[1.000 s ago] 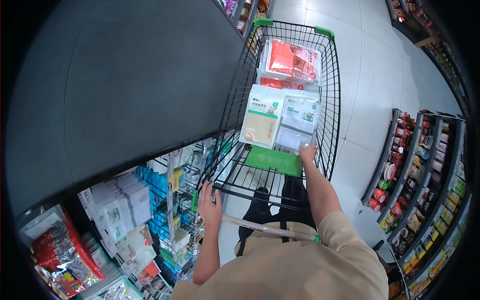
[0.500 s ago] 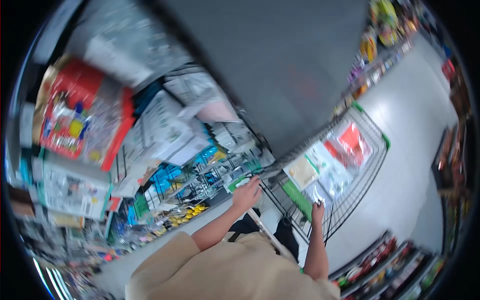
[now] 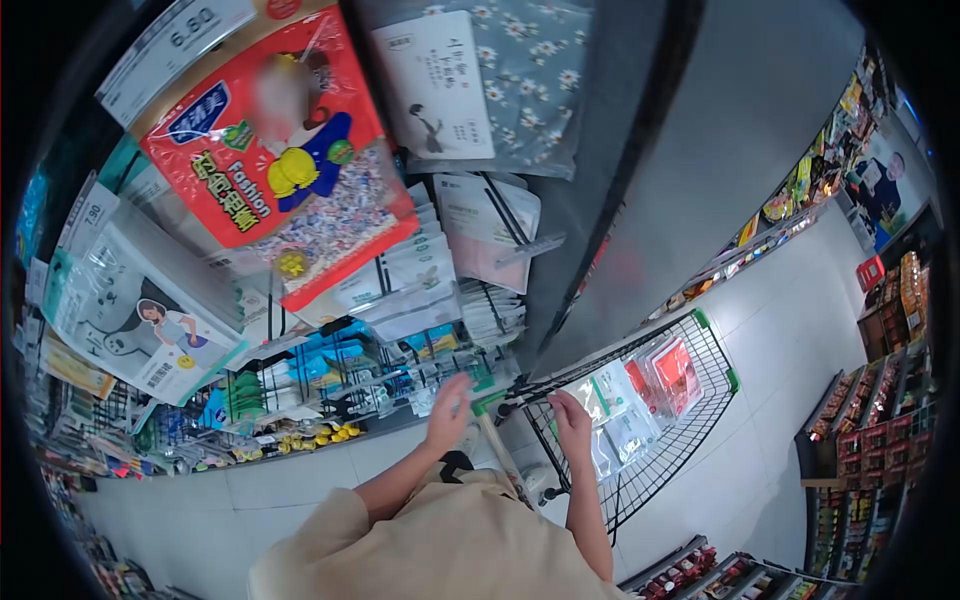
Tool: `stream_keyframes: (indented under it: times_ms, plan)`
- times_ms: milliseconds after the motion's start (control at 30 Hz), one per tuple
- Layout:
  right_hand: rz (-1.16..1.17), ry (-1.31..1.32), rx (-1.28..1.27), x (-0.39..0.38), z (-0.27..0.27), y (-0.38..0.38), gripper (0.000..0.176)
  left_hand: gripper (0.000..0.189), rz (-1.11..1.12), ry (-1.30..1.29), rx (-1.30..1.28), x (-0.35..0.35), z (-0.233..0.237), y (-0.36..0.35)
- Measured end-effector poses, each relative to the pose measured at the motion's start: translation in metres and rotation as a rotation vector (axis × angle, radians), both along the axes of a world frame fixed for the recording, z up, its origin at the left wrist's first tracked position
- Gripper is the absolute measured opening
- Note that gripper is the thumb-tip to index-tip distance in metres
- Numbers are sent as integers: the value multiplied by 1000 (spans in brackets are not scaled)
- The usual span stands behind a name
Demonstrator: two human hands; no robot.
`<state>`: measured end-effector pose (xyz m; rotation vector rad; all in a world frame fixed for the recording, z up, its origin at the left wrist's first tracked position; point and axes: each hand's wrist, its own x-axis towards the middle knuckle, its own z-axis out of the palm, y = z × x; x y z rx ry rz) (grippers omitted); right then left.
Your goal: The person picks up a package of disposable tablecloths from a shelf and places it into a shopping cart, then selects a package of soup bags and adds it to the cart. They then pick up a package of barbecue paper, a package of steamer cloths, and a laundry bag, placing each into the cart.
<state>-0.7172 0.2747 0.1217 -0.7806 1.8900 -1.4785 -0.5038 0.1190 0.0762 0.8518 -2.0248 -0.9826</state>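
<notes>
My left hand [image 3: 449, 415] is raised beside the hanging goods, its fingers apart with nothing in them. My right hand [image 3: 572, 420] is over the near edge of a wire shopping cart [image 3: 690, 440], its fingers drawn together; what they hold, if anything, is too small to make out. Inside the cart lie clear-wrapped packages [image 3: 622, 425] in white and green and a red package [image 3: 676, 378]. Left of the cart hangs a large red bag [image 3: 270, 150] with a cartoon figure, beside a blue daisy-patterned pack [image 3: 530, 75].
A tall grey panel [image 3: 715, 150] stands between the hanging goods and the aisle. White packs [image 3: 140, 300] hang at the left, over smaller blue and green ones. Stocked shelves [image 3: 880, 430] line the right side. Pale tiled floor [image 3: 770, 330] runs beyond the cart.
The view has turned and sharpened, with the shelf goods now larger. My right hand has come away from the packages to the cart's near edge. My left hand has moved left.
</notes>
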Motion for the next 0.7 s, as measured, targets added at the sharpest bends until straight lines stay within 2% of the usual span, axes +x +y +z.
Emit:
stream_keyframes:
  times_ms: [133,167,233,300,333,400,433,500,633,700]
  plan:
    - [203,29,-93,10,30,-72,36,49,394,230,173,42,23,-47]
    - [243,11,-117,13,39,-92,38,49,397,235,177,47,34,-56]
    - [316,212,-161,18,53,-134,46,59,486,343,169,53,56,-75]
    - [387,212,-234,22,58,-175,63,63,464,357,204,57,59,-95]
    - [397,217,-232,26,57,-195,63,68,435,362,234,59,59,-103]
    - [381,243,-264,29,49,-230,80,69,386,399,233,57,51,-121]
    - [394,248,-263,28,42,-243,80,71,327,426,229,55,49,-129]
    - [508,38,-309,29,32,-263,90,73,330,428,210,52,48,-139]
    - [487,-83,-322,40,21,-268,87,69,358,393,312,51,56,-145]
    - [406,-155,-422,44,21,-267,68,67,346,492,282,51,55,-147]
